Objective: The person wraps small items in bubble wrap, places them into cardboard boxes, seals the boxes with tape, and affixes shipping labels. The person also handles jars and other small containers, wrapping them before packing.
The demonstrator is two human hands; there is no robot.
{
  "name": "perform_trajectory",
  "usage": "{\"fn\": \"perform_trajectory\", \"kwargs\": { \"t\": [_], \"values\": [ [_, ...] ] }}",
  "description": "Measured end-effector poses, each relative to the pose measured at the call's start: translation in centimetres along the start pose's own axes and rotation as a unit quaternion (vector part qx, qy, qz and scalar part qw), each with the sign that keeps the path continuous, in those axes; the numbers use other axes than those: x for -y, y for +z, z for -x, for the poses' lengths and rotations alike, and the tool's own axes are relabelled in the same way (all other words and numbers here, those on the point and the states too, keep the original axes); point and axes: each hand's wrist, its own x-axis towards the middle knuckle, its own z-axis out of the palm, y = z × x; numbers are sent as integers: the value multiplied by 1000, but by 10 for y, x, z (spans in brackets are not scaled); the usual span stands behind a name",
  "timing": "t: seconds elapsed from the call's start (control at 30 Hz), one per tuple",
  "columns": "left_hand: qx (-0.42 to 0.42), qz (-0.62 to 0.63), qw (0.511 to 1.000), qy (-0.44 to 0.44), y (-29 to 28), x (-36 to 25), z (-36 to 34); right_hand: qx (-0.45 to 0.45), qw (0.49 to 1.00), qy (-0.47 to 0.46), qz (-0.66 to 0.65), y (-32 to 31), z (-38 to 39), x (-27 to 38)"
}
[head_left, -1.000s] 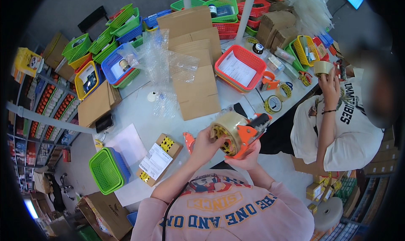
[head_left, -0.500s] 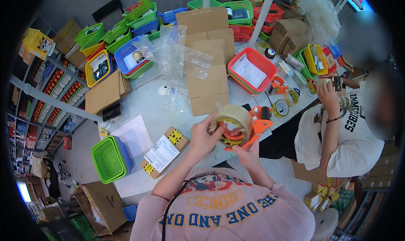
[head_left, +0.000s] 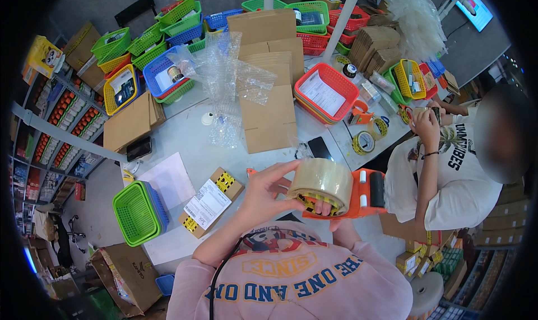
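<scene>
My left hand (head_left: 260, 194) grips a wide roll of clear packing tape (head_left: 328, 174) by its left side, thumb and forefinger round its edge. Yellow-and-black print shows on its core. My right hand (head_left: 337, 225) is mostly hidden underneath, holding an orange tape dispenser (head_left: 361, 208) with a black roller at its right end; some fingertips show inside the roll. A labelled cardboard parcel (head_left: 204, 208) with yellow-and-black tape lies left of my hands. A black phone (head_left: 318, 148) lies just beyond the roll.
Flattened cardboard (head_left: 263, 135), bubble wrap (head_left: 221, 113), a red basket stack (head_left: 325, 93) and spare tapes (head_left: 363, 142) lie on the white table (head_left: 179, 135). Nested green baskets (head_left: 134, 219) are at left. A co-worker (head_left: 448, 169) at right holds something in their hands.
The roll and dispenser have turned and shifted right and toward me, the black roller now on the far right. The co-worker's hands have moved lower. The whole view has shifted slightly.
</scene>
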Motion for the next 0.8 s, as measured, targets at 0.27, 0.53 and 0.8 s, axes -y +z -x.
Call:
{"fn": "perform_trajectory", "kwargs": {
  "t": [0.27,0.53,0.8],
  "values": [
    [-7,-77,997,17,-19,-34,-14,60,960,-140,236,-16,-14,5],
    [-45,-104,993,30,-3,-55,-19,103,909,-191,355,-11,-31,35],
    [-80,-106,990,53,-2,-54,-9,120,889,-204,393,-11,-32,27]
  ]
}}
